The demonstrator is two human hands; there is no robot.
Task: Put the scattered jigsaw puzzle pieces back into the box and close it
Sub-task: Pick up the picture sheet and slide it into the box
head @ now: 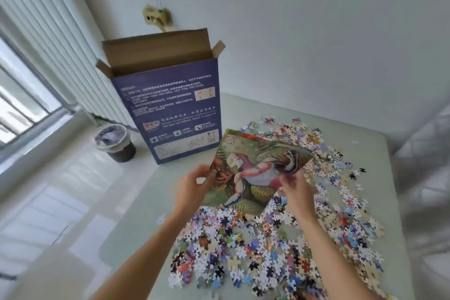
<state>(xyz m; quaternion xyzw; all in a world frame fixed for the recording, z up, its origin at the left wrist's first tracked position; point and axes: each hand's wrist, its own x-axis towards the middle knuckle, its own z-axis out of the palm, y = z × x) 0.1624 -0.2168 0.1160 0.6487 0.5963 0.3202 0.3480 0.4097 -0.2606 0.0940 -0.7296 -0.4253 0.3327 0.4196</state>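
A tall purple box stands upright at the table's far left, its top flaps open. Several loose jigsaw pieces lie spread over the pale green table, from the near edge round to the far right. I hold a printed picture sheet above the pieces, between the box and me. My left hand pinches its left edge and my right hand grips its right lower edge. The sheet hides the pieces beneath it.
A dark bin lined with a pale bag stands on the floor left of the table. A white radiator and a window fill the left side. A white wall rises behind the table, with a socket above the box.
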